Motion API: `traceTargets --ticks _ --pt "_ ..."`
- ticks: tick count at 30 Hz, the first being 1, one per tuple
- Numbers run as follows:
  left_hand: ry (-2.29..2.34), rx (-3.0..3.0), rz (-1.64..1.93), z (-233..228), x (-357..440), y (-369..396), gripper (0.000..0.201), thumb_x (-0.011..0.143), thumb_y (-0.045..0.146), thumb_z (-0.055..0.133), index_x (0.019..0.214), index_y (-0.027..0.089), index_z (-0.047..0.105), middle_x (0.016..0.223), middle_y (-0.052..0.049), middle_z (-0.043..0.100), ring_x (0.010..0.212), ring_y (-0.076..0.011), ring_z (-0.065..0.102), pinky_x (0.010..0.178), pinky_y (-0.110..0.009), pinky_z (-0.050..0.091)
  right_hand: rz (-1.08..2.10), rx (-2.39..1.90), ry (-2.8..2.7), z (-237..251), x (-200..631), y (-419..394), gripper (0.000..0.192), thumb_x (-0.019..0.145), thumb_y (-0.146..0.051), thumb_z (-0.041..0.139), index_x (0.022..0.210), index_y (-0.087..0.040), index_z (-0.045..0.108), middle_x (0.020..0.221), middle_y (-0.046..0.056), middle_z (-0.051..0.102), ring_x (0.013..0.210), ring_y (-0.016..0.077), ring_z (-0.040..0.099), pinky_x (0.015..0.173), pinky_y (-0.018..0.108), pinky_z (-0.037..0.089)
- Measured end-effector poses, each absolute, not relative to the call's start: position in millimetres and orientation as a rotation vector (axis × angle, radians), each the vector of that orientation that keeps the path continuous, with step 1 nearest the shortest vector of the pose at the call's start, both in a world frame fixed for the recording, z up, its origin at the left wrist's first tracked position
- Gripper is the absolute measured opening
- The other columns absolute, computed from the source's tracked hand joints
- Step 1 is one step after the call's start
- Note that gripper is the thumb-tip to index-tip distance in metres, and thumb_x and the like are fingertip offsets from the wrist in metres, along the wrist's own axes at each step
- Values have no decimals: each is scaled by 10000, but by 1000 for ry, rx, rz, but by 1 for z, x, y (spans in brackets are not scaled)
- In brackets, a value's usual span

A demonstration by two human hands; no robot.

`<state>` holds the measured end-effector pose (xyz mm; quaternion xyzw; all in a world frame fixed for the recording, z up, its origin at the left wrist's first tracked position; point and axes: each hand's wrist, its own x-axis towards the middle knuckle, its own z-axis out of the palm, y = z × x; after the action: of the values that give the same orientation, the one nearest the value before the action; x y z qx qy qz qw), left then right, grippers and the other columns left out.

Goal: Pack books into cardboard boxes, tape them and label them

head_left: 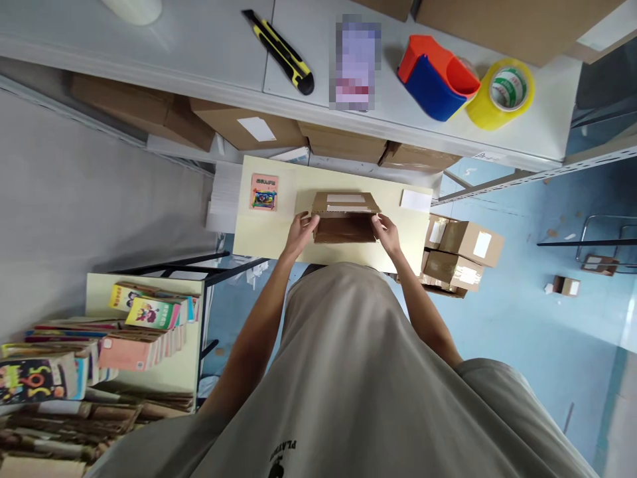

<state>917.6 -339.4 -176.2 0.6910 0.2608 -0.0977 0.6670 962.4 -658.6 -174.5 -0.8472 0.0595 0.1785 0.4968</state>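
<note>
The person stands over a small pale tabletop with both hands on a brown cardboard box that lies flat at its middle. The left hand grips the box's left end, fingers curled round the edge; the right hand grips the right end in the same way. Between the two hands the near flap of the box stands open, showing a darker inside, and white strips run along the panel on the far side of the fingers.

Just beyond the left hand and to its outer side lies a small pink booklet flat on the tabletop, apart from the box. Beyond the right hand, near the tabletop's far corner, lies a white slip.

Farther out from both hands, on a grey shelf, lie a yellow and black utility knife, a red and blue tape dispenser and, touching it, a roll of yellow tape. Out past the right hand, sealed cartons are stacked on the blue floor. Well behind the left hand, books crowd a lower table.
</note>
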Motion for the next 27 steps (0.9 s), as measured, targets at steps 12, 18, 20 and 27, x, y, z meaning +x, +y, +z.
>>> traceTargets --ticks 12,18,20,27 --pt "586 1943 -105 -181 939 -315 594 1016 694 670 661 286 422 615 21 334 718 -210 480 704 -329 451 556 -1951 325 -164 984 -669 731 891 -954 747 724 -289 494 687 -4 590 679 182 648 711 393 746" --pt "661 1672 -163 -189 932 -302 627 965 863 716 858 257 593 771 -17 624 784 -216 670 752 -346 609 514 -2102 315 -149 978 -676 762 879 -949 791 1066 -211 754 1066 180 848 999 343 829 963 536 735" --pt "726 1614 -102 -189 932 -282 623 914 847 796 920 246 630 842 -39 703 758 -202 718 746 -346 636 321 -2222 295 -133 979 -675 883 905 -937 790 1350 -175 768 1391 283 817 1265 439 815 1111 629 688" --pt "710 1774 80 -203 936 -182 408 941 630 862 969 230 791 885 -44 805 767 -181 758 760 -283 648 60 -2188 -90 -64 965 -560 591 1194 -698 579 1590 -284 724 1593 188 717 1547 412 685 1313 660 589"
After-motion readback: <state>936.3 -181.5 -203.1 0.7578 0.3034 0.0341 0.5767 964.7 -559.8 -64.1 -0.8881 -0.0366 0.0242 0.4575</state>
